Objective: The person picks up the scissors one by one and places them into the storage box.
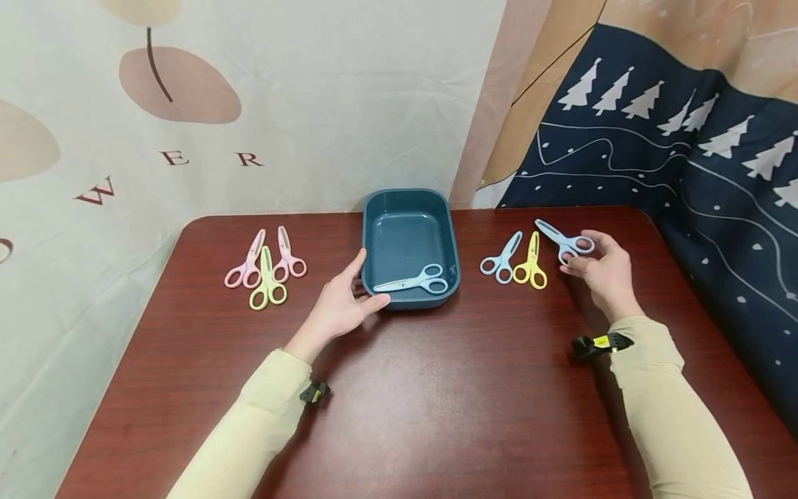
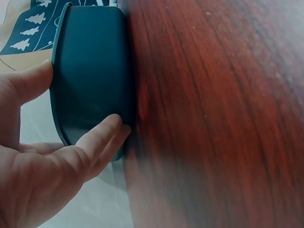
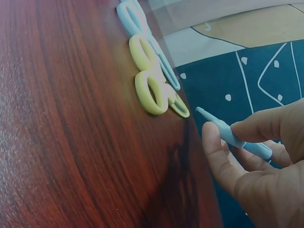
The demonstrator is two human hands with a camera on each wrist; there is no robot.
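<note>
A dark teal rectangular bin [image 1: 411,246] stands at the table's back edge, with light blue scissors [image 1: 414,281] lying in its near end. My left hand [image 1: 341,301] touches the bin's near left corner, thumb at the rim; in the left wrist view the fingers [image 2: 97,142] lie along its outer wall. My right hand [image 1: 605,274] pinches another pair of blue scissors [image 1: 564,241] by the handle loops, the blades pointing to the back left. The right wrist view shows these scissors [image 3: 232,135] edge-on, between thumb and fingers.
Left of the bin lie two pink scissors [image 1: 247,262] [image 1: 287,256] and a yellow-green pair [image 1: 268,281]. Between bin and right hand are blue scissors [image 1: 501,260] and yellow scissors [image 1: 531,263]. Printed cloth [image 1: 349,104] hangs behind the brown table [image 1: 436,402].
</note>
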